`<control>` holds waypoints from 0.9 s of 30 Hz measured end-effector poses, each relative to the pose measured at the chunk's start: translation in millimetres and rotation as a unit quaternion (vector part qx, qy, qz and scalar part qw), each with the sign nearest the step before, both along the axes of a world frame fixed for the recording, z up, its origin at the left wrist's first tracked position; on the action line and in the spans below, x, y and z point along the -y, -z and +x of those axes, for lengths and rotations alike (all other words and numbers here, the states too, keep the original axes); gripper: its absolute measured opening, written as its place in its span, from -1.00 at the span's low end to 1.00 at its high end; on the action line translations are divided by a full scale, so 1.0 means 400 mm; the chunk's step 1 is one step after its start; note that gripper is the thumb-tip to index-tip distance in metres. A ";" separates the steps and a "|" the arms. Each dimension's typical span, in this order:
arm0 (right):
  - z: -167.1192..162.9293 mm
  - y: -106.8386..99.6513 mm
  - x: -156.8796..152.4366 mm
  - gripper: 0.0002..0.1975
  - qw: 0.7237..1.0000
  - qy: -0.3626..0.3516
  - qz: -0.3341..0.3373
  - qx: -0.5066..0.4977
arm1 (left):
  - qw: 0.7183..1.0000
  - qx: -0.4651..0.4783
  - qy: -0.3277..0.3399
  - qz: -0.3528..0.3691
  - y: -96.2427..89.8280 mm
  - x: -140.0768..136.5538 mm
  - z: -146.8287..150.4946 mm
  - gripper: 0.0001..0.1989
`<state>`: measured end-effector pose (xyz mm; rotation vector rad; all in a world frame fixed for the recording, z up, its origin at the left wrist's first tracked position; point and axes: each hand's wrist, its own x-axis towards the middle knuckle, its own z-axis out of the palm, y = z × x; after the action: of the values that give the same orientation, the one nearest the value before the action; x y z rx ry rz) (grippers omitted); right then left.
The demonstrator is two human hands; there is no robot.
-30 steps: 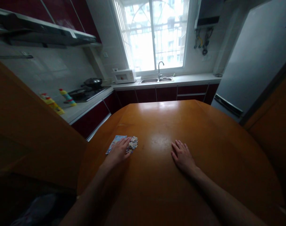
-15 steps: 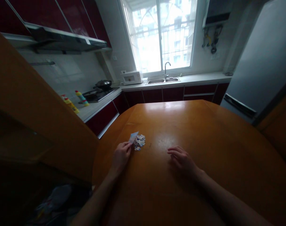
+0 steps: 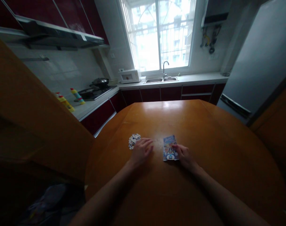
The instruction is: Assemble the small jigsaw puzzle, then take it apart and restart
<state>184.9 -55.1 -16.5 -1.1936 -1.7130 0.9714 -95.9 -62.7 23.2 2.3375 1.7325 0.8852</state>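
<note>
A small pile of jigsaw puzzle pieces [image 3: 133,141] lies on the wooden table, left of centre. Just to its right is my left hand [image 3: 143,149], holding nothing, its fingers stretched forward and to the right. My right hand [image 3: 182,154] pinches the right side of a flat blue printed packet [image 3: 167,150] between thumb and fingers. Its printed face, with colourful figures and lettering at the top, is towards me. My right fingers cover part of the picture.
The rounded wooden table [image 3: 166,191] fills the foreground. Beyond it stand a counter with a sink [image 3: 160,80], a white microwave [image 3: 130,76] and a stove [image 3: 98,92]. Yellow bottles [image 3: 77,96] stand at the left, a fridge [image 3: 256,62] at the right.
The packet has passed from my left hand beside the pile to my right hand, further right. My left hand has let go and moved right of the pieces.
</note>
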 end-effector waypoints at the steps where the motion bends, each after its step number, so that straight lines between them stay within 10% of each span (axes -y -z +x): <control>1: 0.003 0.001 -0.007 -0.38 1.000 0.015 -0.019 -0.003 | 0.999 0.013 -0.048 -0.005 -0.007 -0.031 -0.054 -0.60; 8: -0.008 0.009 -0.032 -0.45 0.999 0.044 -0.022 0.008 | 0.984 0.040 -0.150 -0.082 0.034 -0.155 -0.212 -0.40; 16: 0.066 0.013 -0.089 -0.44 0.990 0.125 -0.033 -0.059 | 0.993 0.044 -0.001 -0.105 0.076 -0.118 0.060 -0.48; 27: 0.428 -0.014 -0.172 -0.75 0.975 0.204 -0.070 0.045 | 0.971 0.044 0.208 -0.106 0.073 -0.017 0.284 -0.50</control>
<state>356.1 13.6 -10.9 -1.6270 -1.4018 0.8021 17.8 -55.9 -5.9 2.3447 1.1673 0.6808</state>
